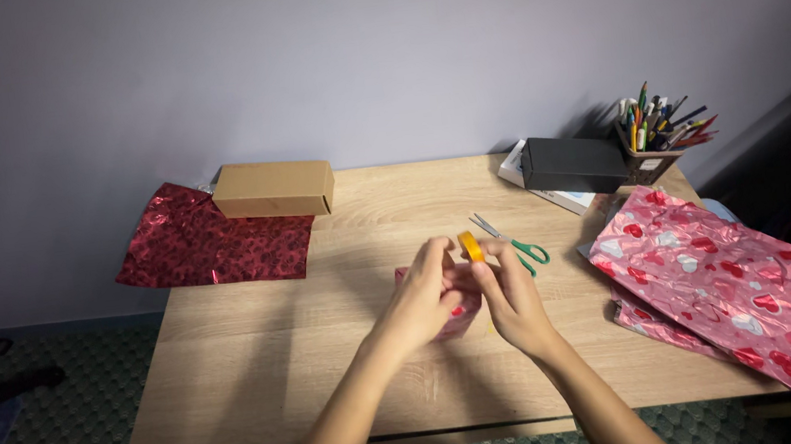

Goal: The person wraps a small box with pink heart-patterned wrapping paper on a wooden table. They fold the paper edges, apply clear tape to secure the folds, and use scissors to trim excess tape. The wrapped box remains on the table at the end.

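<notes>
Both my hands meet over the middle of the wooden table (263, 363). My right hand (513, 298) holds a small orange roll of tape (470, 245) upright between its fingers. My left hand (423, 299) reaches to the roll with its fingertips at the tape's edge. Under both hands lies a small item wrapped in pink heart-patterned paper (455, 321), mostly hidden by my fingers. Green-handled scissors (515, 241) lie just behind my right hand.
A brown cardboard box (272, 188) rests on dark red shiny wrapping paper (211, 241) at the back left. At the right lie pink heart-patterned sheets (715, 277), a black box (573, 162) on a white book, and a holder of pens and pencils (655, 131).
</notes>
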